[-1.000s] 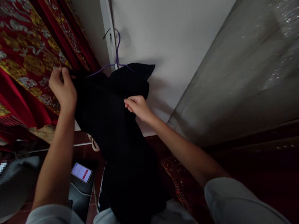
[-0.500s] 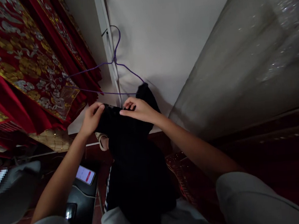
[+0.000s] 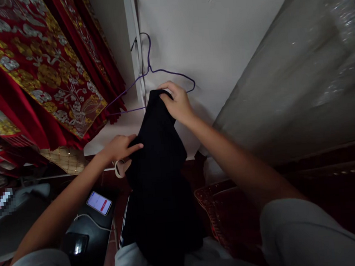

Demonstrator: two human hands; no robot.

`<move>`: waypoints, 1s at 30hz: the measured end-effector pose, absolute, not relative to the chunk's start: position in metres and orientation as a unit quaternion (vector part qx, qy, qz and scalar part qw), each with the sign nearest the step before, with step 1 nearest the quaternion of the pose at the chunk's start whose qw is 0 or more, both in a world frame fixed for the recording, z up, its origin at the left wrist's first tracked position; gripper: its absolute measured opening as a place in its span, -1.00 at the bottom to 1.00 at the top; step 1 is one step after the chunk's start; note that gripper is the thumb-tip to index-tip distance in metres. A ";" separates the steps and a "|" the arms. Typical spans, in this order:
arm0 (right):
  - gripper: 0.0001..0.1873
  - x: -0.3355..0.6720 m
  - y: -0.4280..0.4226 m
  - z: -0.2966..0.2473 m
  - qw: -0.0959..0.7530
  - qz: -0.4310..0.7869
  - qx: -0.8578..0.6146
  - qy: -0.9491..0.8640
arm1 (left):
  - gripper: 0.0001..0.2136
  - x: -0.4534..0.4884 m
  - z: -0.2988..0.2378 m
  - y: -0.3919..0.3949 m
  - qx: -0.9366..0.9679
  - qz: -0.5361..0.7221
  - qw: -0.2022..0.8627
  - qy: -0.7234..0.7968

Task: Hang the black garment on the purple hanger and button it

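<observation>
A black garment [image 3: 157, 151] hangs down in front of me, its lower part over my lap. Its exact kind is hard to make out in the dark folds. My right hand [image 3: 177, 102] is closed on the garment's top edge, just below the hanger. Lower down, my left hand [image 3: 120, 147] holds the garment's left edge between thumb and fingers. Behind the cloth, a thin purple wire hanger [image 3: 166, 71] hangs by its hook from a white cable strip [image 3: 137, 50] on the wall. The hanger's right end is bare, while the cloth covers part of its bottom bar.
Red embroidered cloths [image 3: 52, 73] hang at the left. A lit phone [image 3: 99, 203] lies on a black surface [image 3: 93, 234], with a cable nearby. Plastic-wrapped material [image 3: 284, 83] leans at the right, above carved dark-red wood [image 3: 210, 204]. A foot in a pale shoe [image 3: 119, 169] shows below.
The garment has come off the hanger's right end. My right hand has moved up and right with the cloth's top edge; my left hand has shifted slightly lower along its side.
</observation>
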State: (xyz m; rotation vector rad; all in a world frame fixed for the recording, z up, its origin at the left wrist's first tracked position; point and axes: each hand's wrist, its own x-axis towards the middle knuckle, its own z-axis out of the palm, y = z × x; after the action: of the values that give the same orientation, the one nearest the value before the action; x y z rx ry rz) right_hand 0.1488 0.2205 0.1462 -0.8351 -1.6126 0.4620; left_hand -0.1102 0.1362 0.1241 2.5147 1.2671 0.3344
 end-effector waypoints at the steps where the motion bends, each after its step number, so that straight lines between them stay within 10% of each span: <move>1: -0.84 0.148 0.235 0.136 0.579 0.199 -0.393 -0.686 | -0.60 -0.119 0.129 0.136 0.879 0.087 0.104 0.457; 6: -0.56 0.151 0.261 0.089 0.399 0.194 -0.542 -0.714 | -0.71 -0.151 0.142 0.135 0.866 -0.058 0.078 0.491; 15: -0.64 0.153 0.262 0.099 0.532 0.173 -0.414 -0.718 | -0.62 -0.139 0.129 0.135 0.807 -0.181 0.194 0.527; 21: -0.58 0.122 0.280 0.096 0.394 0.209 -0.505 -0.739 | -0.61 -0.124 0.124 0.112 0.789 -0.256 0.089 0.552; 30: -0.57 0.214 0.237 0.112 0.454 0.122 -0.562 -0.680 | -0.62 -0.154 0.164 0.152 0.807 -0.028 -0.071 0.586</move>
State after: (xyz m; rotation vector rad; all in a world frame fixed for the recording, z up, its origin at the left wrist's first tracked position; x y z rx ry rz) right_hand 0.2141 0.2373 0.1121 -1.3867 -1.6789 0.3006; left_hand -0.1539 0.1517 0.1644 2.6567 1.9293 -0.0915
